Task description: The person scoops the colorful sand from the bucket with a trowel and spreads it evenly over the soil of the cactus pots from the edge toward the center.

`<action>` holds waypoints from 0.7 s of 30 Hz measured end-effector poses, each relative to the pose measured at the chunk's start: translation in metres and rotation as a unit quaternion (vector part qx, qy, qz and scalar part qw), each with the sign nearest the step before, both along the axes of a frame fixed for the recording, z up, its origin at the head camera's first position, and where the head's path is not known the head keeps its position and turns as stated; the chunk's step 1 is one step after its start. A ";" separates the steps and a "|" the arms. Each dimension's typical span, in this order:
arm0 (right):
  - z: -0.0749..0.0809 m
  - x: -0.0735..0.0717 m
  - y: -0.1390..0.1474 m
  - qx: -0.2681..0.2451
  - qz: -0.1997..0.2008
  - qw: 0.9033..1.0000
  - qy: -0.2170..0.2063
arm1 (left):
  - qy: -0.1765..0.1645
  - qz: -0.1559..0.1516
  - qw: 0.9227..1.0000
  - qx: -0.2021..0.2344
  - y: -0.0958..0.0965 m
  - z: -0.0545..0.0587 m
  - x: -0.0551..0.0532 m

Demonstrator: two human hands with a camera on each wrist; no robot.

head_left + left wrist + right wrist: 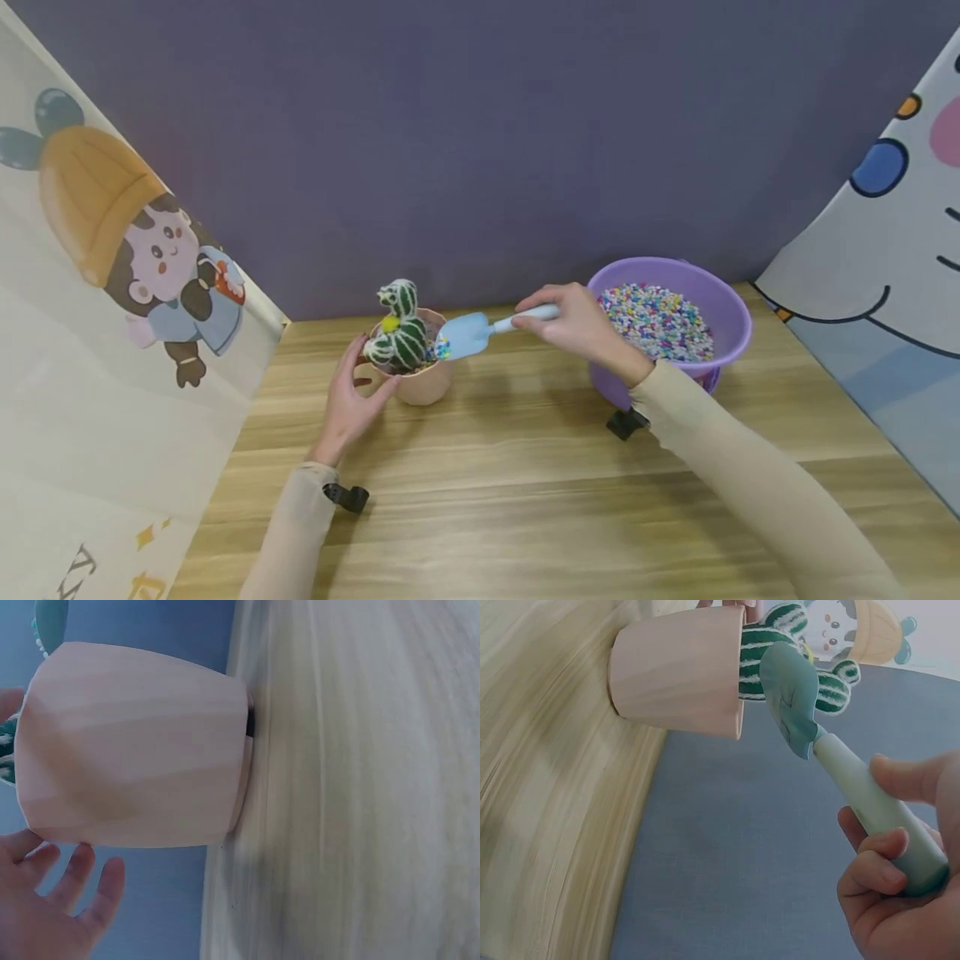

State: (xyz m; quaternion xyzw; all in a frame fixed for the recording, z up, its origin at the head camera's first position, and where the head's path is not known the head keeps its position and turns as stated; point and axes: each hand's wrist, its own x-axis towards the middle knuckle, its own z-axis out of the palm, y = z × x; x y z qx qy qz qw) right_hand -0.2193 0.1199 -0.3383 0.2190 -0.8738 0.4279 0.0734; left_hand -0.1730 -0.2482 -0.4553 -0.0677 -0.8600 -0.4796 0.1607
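A small artificial cactus (408, 343), green with white stripes and a yellow spot, stands in a pale pink flowerpot (423, 388) on the left of the table. My left hand (349, 410) holds the pot at its rim, thumb on the near side and fingers on the left side. In my right hand (576, 327) is the handle of a light blue trowel (468, 335). Its blade is over the pot's right rim, beside the cactus, with a few coloured beads at the tip. In the right wrist view, the fingers and thumb wrap round the trowel handle (877, 806).
A purple basin (729, 321) of multicoloured beads (660, 323) stands at the back right, near my right forearm. The wooden table (480, 500) meets a dark blue-grey wall (480, 167) behind. Printed panels flank both sides.
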 end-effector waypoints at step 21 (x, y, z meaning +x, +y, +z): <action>0.004 0.002 -0.030 0.043 0.030 0.996 0.068 | -0.021 0.043 0.997 -0.059 0.005 0.006 0.005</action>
